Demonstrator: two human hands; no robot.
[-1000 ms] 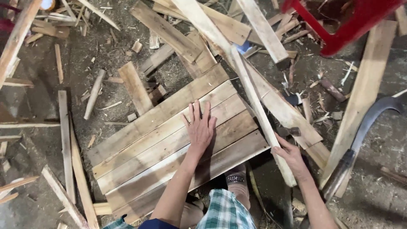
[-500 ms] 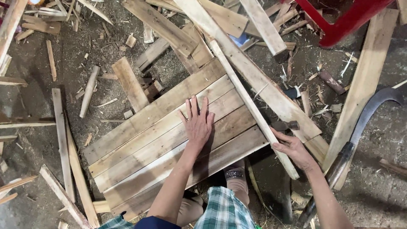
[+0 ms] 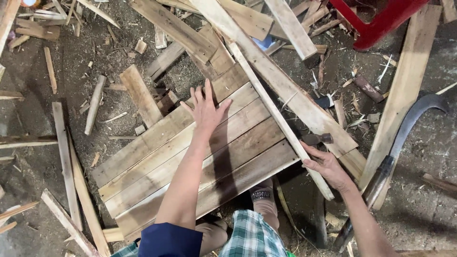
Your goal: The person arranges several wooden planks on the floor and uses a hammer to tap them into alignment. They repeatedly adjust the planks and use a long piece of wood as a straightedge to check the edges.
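Ok so, looking down from the head cam: the left hand point(image 3: 205, 110) is flat on the wooden panel point(image 3: 190, 157), fingers spread wide, palm down, gripping nothing, just pressing on the boards near the panel's upper edge, center of frame. The panel is a bunch of planks side by side, lying tilted, low at lower left and climbing toward upper right.

The right hand point(image 3: 328, 166) is at center-right, fingers loosely curled against the lower end of a thin slat point(image 3: 276, 114). Looks like it's resting on/pinching it, but can't tell for sure if it's a real grip since the thumb side is partly hidden.

Key relation imo: the slat's long axis runs from upper center down to lower right, lying across the panel's right end, roughly crosswise to the planks. Its near end is right at the right hand, well apart from the left, so the right hand is def the closer one to it.

Other stuff: a wider plank point(image 3: 285, 90) just beside the slat, same diagonal; a curved blade tool point(image 3: 404, 133) at far right; something red point(image 3: 381, 19) in the upper right corner; scrap wood and sawdust all over the ground.
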